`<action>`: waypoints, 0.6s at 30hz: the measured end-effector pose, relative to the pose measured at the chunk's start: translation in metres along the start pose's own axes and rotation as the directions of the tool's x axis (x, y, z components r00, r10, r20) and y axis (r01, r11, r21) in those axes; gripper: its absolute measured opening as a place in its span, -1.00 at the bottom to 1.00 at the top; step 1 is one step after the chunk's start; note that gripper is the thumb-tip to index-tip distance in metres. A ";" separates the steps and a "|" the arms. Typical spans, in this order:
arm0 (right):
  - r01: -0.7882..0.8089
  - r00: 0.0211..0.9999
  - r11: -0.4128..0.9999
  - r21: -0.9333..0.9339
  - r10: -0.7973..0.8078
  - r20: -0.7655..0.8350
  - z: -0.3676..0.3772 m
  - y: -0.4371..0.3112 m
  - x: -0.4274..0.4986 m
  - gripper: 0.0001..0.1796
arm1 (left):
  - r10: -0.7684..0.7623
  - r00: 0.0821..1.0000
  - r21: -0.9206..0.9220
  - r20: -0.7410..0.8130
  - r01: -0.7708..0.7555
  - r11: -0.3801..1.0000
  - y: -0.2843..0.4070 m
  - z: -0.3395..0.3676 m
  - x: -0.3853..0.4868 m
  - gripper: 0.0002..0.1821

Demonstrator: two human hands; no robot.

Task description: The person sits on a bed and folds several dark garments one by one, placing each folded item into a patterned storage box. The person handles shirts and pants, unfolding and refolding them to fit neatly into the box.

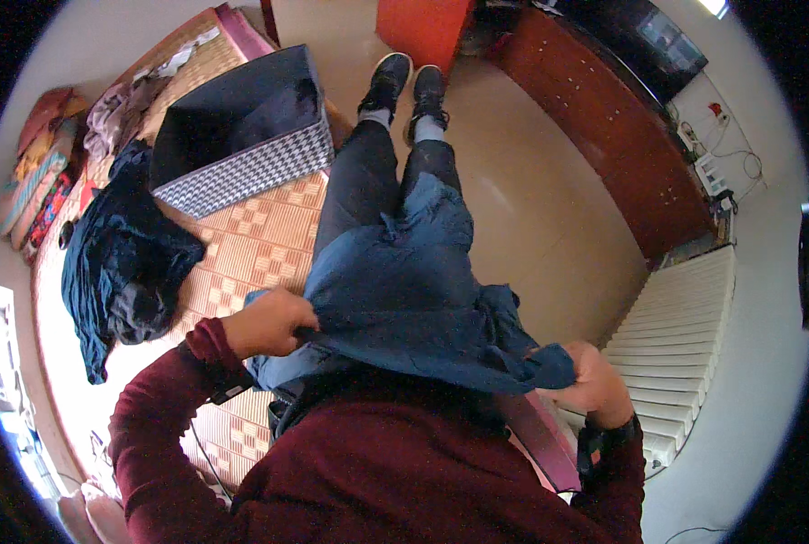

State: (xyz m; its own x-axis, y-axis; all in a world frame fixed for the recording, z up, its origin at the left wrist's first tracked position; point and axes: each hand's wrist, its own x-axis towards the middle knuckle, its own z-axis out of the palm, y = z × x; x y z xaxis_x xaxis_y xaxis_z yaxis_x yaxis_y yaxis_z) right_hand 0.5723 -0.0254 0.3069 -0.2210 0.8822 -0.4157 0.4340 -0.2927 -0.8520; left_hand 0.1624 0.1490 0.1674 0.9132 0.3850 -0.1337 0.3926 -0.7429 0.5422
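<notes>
A dark blue garment is spread across my lap and thighs, its near edge pulled out sideways. My left hand grips this edge on the left, fingers curled into the cloth. On the right, my right hand holds a bunched end of the same garment. Its exact kind cannot be told from the folds. Left of my legs, an open fabric storage box with a black inside and a houndstooth-patterned side sits on the bed mat. Nearer to me lies a heap of dark clothes.
I sit at the edge of a bed with a patterned mat. Folded bedding is stacked at the far left. A white radiator stands close to my right hand. Beyond the floor runs a reddish-brown cabinet with a television.
</notes>
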 end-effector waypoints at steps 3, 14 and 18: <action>-0.076 0.995 0.991 0.106 0.082 -0.054 0.008 0.012 -0.015 -0.66 | -0.121 0.986 -0.033 -0.114 0.118 0.992 -0.002 0.016 -0.052 -0.82; 0.326 0.826 0.909 0.262 -0.139 -0.547 0.000 0.077 -0.107 -0.33 | -0.306 0.879 -0.135 -0.367 0.275 0.952 0.095 0.019 -0.179 -0.86; 0.493 0.743 0.846 0.203 -0.288 -0.604 0.000 0.098 -0.140 -0.32 | -0.461 0.851 -0.472 -0.251 0.308 0.826 0.162 -0.008 -0.212 -0.78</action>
State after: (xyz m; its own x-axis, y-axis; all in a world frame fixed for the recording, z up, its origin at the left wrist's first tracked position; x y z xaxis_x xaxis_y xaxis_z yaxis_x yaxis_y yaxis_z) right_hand 0.6455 -0.1774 0.2810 0.2380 0.9627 0.1287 0.0812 0.1123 -0.9904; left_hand 0.0312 -0.0485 0.2903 0.5688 0.8076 -0.1555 0.5540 -0.2365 0.7983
